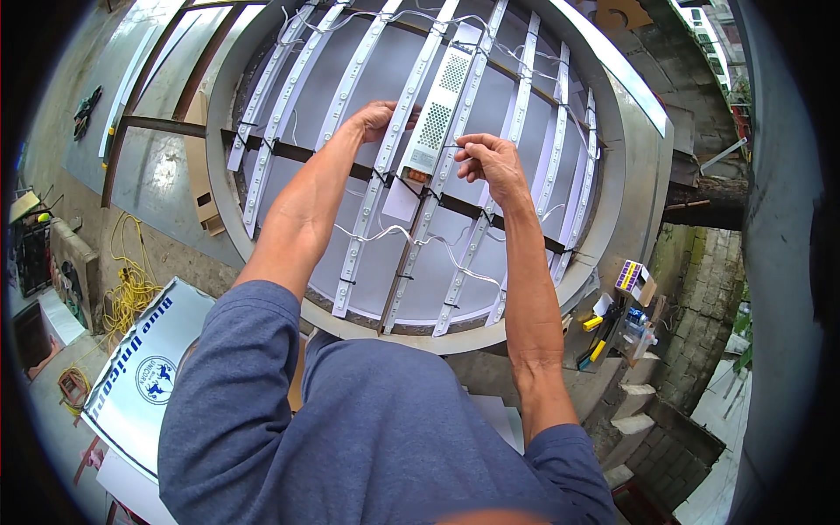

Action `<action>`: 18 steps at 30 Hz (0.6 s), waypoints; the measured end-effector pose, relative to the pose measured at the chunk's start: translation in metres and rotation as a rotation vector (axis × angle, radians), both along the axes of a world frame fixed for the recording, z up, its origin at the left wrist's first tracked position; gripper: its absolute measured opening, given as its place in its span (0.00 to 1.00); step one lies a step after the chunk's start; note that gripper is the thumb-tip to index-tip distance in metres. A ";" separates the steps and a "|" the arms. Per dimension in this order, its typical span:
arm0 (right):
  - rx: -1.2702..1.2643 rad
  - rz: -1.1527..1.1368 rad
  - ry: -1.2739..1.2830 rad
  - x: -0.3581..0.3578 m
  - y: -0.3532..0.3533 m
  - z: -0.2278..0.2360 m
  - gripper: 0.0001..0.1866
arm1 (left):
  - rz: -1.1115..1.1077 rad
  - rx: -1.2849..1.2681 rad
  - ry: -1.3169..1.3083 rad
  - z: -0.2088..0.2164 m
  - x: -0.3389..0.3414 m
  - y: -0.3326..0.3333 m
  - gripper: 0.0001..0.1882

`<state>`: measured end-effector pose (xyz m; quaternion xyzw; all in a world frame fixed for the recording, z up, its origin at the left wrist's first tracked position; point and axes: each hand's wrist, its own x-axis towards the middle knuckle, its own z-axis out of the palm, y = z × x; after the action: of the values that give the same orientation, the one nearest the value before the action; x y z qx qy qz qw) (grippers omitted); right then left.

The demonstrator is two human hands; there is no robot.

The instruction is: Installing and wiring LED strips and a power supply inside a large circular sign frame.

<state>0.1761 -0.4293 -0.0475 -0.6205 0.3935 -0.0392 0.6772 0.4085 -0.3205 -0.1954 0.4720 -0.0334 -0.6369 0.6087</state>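
A large round metal-rimmed frame (623, 179) lies before me, crossed by rows of white LED strips (354, 74). On the middle strips rests a long perforated metal power supply (435, 122) with an orange-brown terminal end. My right hand (492, 164) is just right of it, thumb and forefinger pinched on the end of a thin black cable tie that runs toward the power supply. My left hand (376, 120) is left of the power supply, its fingers reaching under a strip and partly hidden there, so their grip does not show. White wires (385, 232) link the strips.
Dark crossbars (293, 151) run under the strips. Left of the frame are a metal sheet on a rack (157, 166), a cardboard piece (203, 188), a tangled yellow cord (131, 293) and a printed white panel (144, 372). Yellow-handled tools (595, 337) and a small box (634, 280) stand at right.
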 end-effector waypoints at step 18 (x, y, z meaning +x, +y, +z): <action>-0.316 0.023 -0.028 0.036 0.002 -0.009 0.12 | -0.177 -0.020 -0.103 -0.002 0.005 0.007 0.14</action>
<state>0.2126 -0.4272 -0.0562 -0.7232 0.3657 -0.1013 0.5771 0.4139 -0.3140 -0.1974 0.4932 -0.1129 -0.6626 0.5523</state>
